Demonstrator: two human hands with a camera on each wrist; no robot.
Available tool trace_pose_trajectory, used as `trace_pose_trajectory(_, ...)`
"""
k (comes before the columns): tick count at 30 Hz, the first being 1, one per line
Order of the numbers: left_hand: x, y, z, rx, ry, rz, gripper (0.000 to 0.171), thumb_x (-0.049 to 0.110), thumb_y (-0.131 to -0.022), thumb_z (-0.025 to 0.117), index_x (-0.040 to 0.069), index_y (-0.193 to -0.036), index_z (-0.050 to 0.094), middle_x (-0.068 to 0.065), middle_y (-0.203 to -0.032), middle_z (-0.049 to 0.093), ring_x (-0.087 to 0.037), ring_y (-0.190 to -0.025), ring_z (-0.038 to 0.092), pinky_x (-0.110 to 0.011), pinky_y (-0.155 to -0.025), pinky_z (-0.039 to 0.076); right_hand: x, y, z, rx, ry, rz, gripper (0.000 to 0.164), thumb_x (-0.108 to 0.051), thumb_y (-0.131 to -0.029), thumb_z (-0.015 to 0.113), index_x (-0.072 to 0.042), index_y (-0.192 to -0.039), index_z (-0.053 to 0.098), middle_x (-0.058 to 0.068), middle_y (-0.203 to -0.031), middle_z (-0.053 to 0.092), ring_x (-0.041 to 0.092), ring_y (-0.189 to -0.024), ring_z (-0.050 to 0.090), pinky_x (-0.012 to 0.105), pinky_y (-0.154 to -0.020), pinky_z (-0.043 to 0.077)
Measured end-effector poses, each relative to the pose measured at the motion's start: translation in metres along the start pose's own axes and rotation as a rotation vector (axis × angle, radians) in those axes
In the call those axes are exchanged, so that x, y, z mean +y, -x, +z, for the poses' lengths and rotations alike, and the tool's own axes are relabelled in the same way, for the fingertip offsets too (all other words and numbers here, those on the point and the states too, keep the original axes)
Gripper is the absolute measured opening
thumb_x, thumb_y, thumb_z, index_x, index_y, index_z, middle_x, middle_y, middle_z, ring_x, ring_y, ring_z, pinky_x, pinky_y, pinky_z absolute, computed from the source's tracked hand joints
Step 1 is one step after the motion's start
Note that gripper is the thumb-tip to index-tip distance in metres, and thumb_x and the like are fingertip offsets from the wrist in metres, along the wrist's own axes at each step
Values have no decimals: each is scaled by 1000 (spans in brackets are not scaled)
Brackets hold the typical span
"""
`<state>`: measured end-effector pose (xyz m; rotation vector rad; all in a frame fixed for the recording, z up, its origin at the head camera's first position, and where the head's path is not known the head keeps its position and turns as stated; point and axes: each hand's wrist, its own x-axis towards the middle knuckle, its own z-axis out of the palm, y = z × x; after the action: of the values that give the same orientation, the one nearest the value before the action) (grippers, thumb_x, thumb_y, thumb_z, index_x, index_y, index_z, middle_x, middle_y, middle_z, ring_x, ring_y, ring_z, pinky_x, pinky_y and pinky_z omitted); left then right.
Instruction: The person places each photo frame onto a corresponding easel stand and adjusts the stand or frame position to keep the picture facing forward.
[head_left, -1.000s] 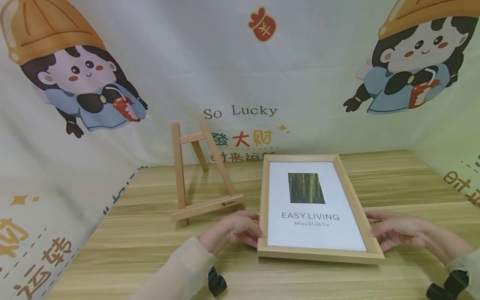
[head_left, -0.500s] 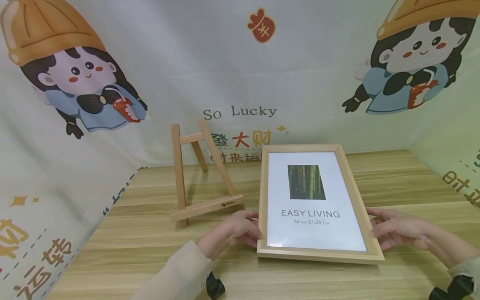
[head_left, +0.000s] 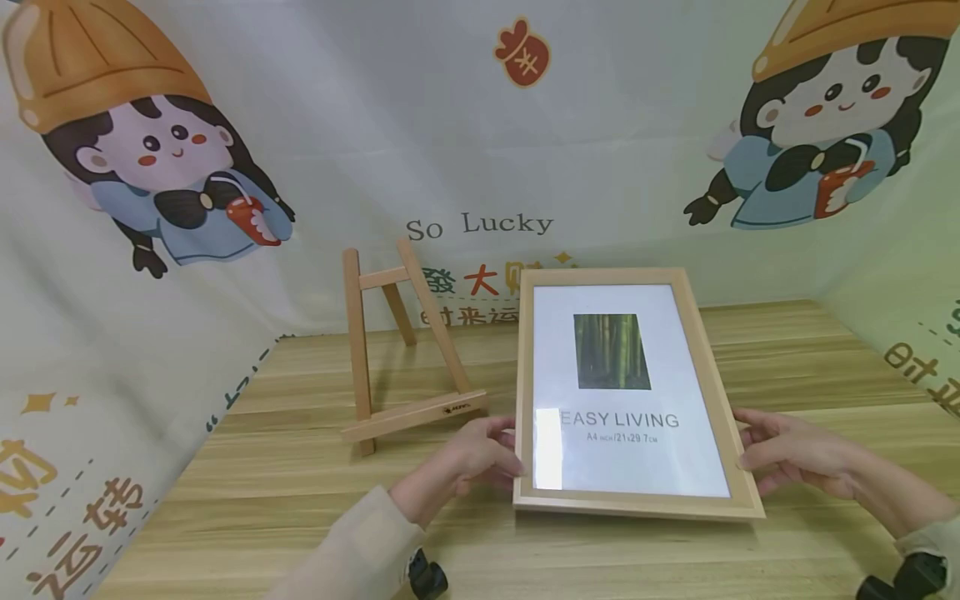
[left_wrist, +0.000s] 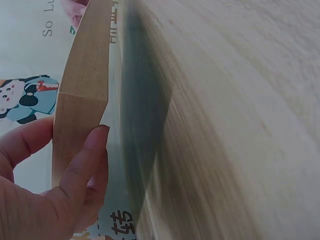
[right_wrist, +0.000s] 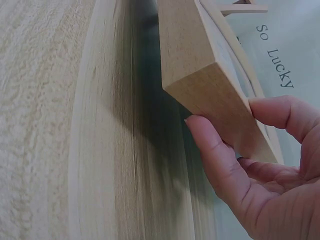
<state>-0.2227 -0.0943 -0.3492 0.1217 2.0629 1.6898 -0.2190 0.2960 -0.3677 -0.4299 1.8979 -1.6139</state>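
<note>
A light wooden picture frame (head_left: 630, 462), with a bamboo photo and "EASY LIVING" print behind its glazing, leans back at a tilt. My left hand (head_left: 476, 454) grips its left side near the bottom corner, and my right hand (head_left: 798, 457) holds the opposite side at about the same height. Fingers and thumb sit on the two faces of the wooden edge (left_wrist: 82, 70) in the left wrist view. From the right wrist, the frame's bottom corner (right_wrist: 200, 85) shows close over the tabletop, casting a shadow. A small wooden easel (head_left: 416, 415) stands left of the frame.
The wood-grain table (head_left: 247, 483) extends around the frame and easel. Behind it hangs a printed cloth (head_left: 360, 108) with cartoon figures and lettering, which also covers both sides. Black wrist devices, such as the left one (head_left: 427, 575), sit at the sleeves.
The picture frame's top edge has risen, tilting it more upright, while its bottom edge has barely shifted. A bright reflection has grown at its lower left. Both hands keep their hold; the easel has stayed put.
</note>
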Motion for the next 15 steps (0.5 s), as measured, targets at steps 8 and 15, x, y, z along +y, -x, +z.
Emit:
trace_pose_trajectory(8,0,-1,0,50,-4,46,73,-18,-69,59,-6,-136,34,-17,-106,53,-20,-74,60,-38,-71,56,-3,-1,2,61,48,-24,84,-5,-86,50,14,-137,-15,10,-112,48,24,-93,59,43,-77,53)
trace_pose_trajectory(15,0,-2,-1,70,-16,124,73,-19,-66,59,-8,-135,36,-21,-113,51,-20,-78,59,-35,-71,56,-9,-1,7,136,101,-40,86,-5,-83,52,14,-138,-12,26,-119,39,22,-91,59,41,-75,54)
